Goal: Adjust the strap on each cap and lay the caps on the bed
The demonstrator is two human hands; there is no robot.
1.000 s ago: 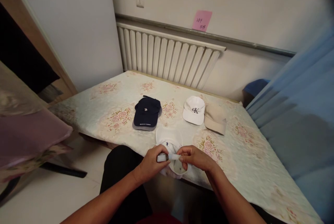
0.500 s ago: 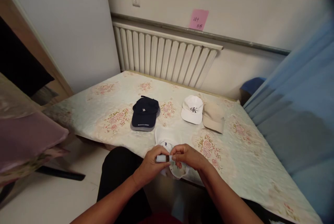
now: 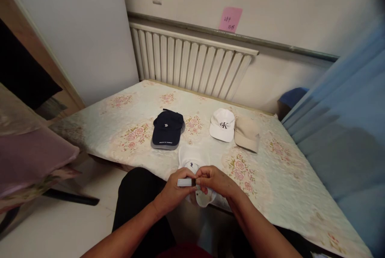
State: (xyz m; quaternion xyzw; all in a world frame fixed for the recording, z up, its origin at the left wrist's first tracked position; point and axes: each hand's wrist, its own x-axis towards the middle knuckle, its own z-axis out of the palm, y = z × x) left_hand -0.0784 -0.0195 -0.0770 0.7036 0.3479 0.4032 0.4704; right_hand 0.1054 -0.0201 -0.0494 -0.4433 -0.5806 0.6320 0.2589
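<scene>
A white cap [image 3: 192, 161] lies at the near edge of the floral mattress [image 3: 270, 178], its back facing me. My left hand [image 3: 174, 192] pinches the cap's light back strap [image 3: 185, 182] at its buckle end. My right hand [image 3: 215, 181] is closed on the same strap from the right, and the two hands touch. Farther back lie a navy cap [image 3: 167, 129], a white cap with black letters [image 3: 222, 125] and a beige cap [image 3: 247, 134] beside it.
A white radiator [image 3: 192, 63] runs along the far wall with a pink note [image 3: 230, 19] above it. A blue curtain [image 3: 345, 130] hangs at the right. Pink bedding [image 3: 30, 158] sits at the left. My dark-trousered knee [image 3: 138, 202] is below the mattress edge.
My right hand has slid left along the strap until it meets my left hand, so the visible stretch of strap has shortened. The other caps have not moved.
</scene>
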